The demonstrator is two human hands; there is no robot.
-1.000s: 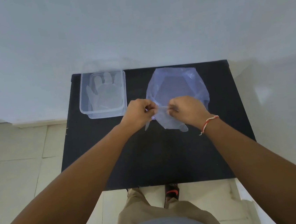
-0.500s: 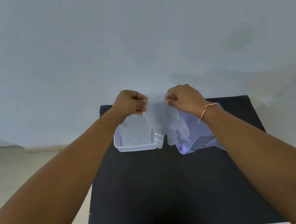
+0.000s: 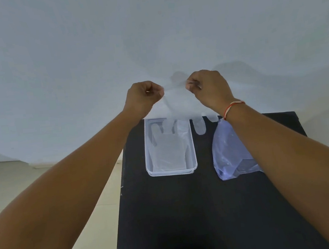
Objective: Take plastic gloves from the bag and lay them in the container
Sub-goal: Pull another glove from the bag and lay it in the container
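Observation:
A clear plastic glove (image 3: 180,106) hangs in the air, fingers down, above the far edge of the black table (image 3: 189,213). My left hand (image 3: 143,98) pinches its cuff on the left and my right hand (image 3: 209,88) pinches it on the right. Below it sits the clear rectangular container (image 3: 194,157) with at least one glove (image 3: 167,150) lying flat inside. The bluish plastic bag (image 3: 227,152) lies to the right of the container, partly hidden by my right forearm.
A plain pale wall stands right behind the table. Tiled floor shows to the left of the table. A red-and-white thread band is on my right wrist (image 3: 232,108).
Both hands have lifted the glove out of the bag and carried it up and leftward over the far end of the container. The camera view has tilted up.

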